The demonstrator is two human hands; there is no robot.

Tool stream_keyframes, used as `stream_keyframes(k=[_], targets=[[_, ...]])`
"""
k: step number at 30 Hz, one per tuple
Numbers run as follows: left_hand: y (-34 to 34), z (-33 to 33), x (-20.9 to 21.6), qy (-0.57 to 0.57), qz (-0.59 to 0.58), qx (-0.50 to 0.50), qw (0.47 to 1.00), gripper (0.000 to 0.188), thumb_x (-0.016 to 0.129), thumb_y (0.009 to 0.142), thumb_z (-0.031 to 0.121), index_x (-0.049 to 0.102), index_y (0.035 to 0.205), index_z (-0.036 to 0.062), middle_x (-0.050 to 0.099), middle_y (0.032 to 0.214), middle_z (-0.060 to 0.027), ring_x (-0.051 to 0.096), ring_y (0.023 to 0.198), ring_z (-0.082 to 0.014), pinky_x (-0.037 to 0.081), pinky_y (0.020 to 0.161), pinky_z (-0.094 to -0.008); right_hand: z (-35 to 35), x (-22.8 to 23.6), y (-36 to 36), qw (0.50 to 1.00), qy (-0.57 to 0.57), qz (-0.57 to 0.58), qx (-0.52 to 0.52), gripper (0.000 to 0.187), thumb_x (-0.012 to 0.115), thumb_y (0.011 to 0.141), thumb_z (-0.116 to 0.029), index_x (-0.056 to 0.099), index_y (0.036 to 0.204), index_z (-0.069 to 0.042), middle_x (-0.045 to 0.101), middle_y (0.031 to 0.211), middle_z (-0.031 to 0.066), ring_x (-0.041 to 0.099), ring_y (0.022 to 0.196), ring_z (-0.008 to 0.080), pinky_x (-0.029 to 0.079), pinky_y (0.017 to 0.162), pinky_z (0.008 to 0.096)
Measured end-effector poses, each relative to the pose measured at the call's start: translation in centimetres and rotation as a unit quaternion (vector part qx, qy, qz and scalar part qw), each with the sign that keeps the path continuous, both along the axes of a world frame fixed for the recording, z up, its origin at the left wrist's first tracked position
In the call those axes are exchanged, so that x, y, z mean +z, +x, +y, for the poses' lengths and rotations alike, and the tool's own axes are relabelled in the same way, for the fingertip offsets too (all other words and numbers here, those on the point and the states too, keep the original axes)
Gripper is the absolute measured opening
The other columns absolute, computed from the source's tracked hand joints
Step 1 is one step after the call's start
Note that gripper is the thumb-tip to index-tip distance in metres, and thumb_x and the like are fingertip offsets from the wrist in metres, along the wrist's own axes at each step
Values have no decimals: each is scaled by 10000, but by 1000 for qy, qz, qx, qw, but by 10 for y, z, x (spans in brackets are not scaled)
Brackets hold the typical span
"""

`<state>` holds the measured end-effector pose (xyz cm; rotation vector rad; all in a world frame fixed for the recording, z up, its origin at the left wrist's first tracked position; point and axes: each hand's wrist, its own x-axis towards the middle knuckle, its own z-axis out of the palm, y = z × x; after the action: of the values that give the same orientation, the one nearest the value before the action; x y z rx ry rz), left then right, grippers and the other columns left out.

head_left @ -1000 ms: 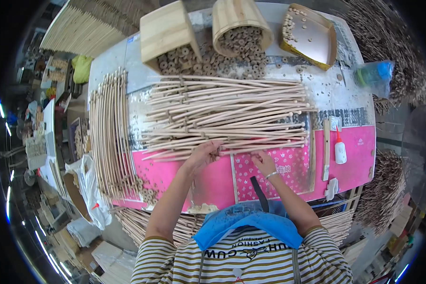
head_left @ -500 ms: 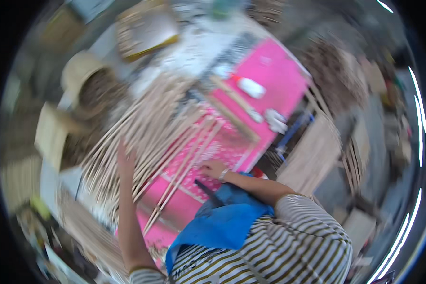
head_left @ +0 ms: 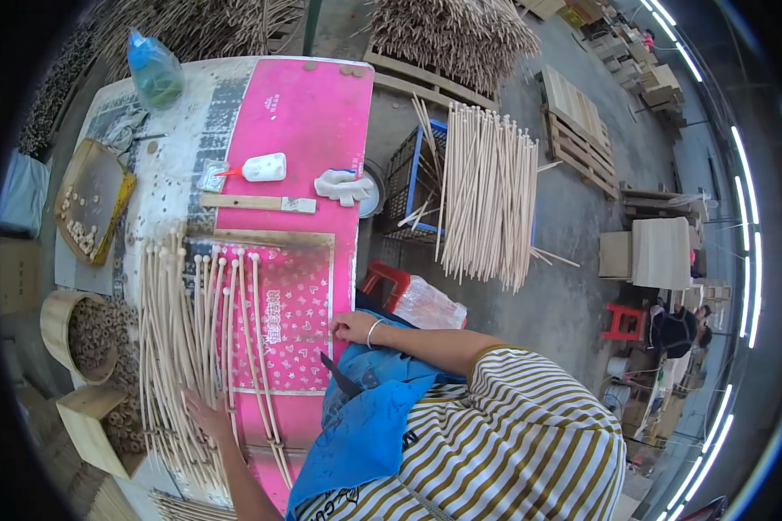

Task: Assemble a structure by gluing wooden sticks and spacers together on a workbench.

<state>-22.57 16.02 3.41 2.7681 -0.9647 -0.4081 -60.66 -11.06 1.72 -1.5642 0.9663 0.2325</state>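
Observation:
Long pale wooden sticks with round knobs at their far ends [head_left: 182,321] lie side by side on the left part of the pink table top [head_left: 304,113]. My left hand [head_left: 207,418] rests on the near part of these sticks, its fingers stretched out and gripping none. A few sticks [head_left: 258,347] lie a little apart on the right of the bunch. My right hand [head_left: 354,327] is at the table's right edge, just above the blue apron [head_left: 365,425], with its fingers curled in. Whatever those fingers hold, if anything, is hidden.
A wooden strip [head_left: 269,235] lies across the sticks' far ends. Beyond it are a glue bottle [head_left: 265,168], a brush [head_left: 252,202] and a white glove [head_left: 343,186]. Tubs of small wooden rings [head_left: 94,337] stand left. A stick-laden crate [head_left: 487,191] and red stool [head_left: 384,282] stand right.
The view has turned, so the sticks now run nearly straight away from me, and it is sharper. My left hand still lies on the sticks; my right is at the table's edge, fingers curled.

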Motion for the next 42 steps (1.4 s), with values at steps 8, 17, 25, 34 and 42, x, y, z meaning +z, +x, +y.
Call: stream_keyframes(k=[8, 17, 25, 34, 42], targets=[[7, 28, -8, 96, -45, -40, 994, 1066, 848, 666, 118, 285, 1562, 245, 361, 1506, -190, 417, 1338, -399, 398, 1091, -474, 1, 1, 53, 988, -16, -116, 103, 226, 614, 893, -165, 666, 1100, -92, 717, 966, 94, 689, 906, 248, 542, 838, 370], [-51, -30, 4, 110, -66, -2, 992, 652, 629, 837, 67, 511, 1431, 307, 390, 1474, -230, 422, 1333, -406, 372, 1063, -545, -45, -23, 25, 985, 37, -100, 136, 220, 617, 942, -122, 655, 1143, -39, 701, 902, 80, 683, 802, 153, 553, 761, 300], [-149, -23, 15, 78, 38, 81, 993, 779, 562, 853, 16, 357, 1506, 390, 310, 1560, -108, 372, 1403, -353, 343, 1054, -689, -53, 2, 96, 964, -64, -98, 241, 232, 637, 910, -180, 667, 1120, -86, 677, 829, 117, 663, 768, 243, 525, 692, 371], [-217, -24, 24, 64, 23, 79, 995, 768, 523, 875, -20, 342, 1525, 347, 232, 1618, -80, 256, 1480, -317, 247, 1127, -671, -19, 48, 194, 782, -326, -310, 431, 335, 639, 787, -90, 635, 1123, -99, 618, 1108, 99, 565, 1090, 311, 475, 930, 428], [-223, -31, 24, 102, 16, 66, 992, 791, 581, 878, 53, 288, 1546, 358, 175, 1645, -54, 215, 1499, -303, 270, 1128, -649, -1, 12, 260, 680, -503, -107, 523, 400, 502, 918, -174, 592, 1301, -98, 469, 1452, 154, 388, 1387, 323, 267, 1145, 568]])
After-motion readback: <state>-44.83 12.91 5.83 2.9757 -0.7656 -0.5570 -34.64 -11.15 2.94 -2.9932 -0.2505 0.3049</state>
